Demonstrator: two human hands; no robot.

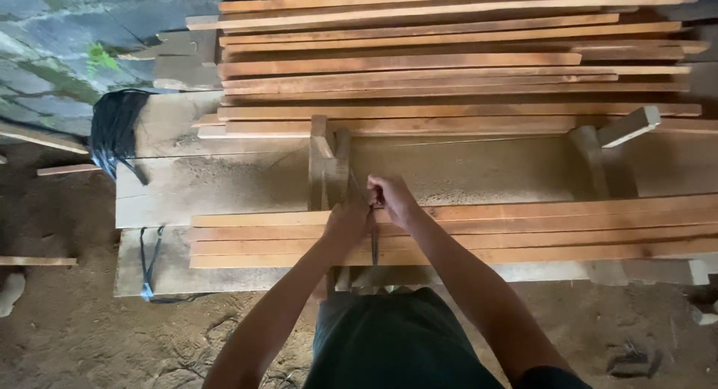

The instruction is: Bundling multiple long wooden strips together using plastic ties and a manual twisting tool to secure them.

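Both forearms reach out from the dark shorts, the left hand and right hand each pinching a thin dark strap that crosses the near planks on the dusty workbench, just before a wooden upright.

This is a rough woodworking shop or timber yard. A tall stack of sawn planks fills the upper half of the frame, and a smaller bundle of boards lies across a dusty workbench in the middle. Sawdust coats the bench top. The floor along the bottom is bare packed earth, and a mossy stone block wall shows at upper left.
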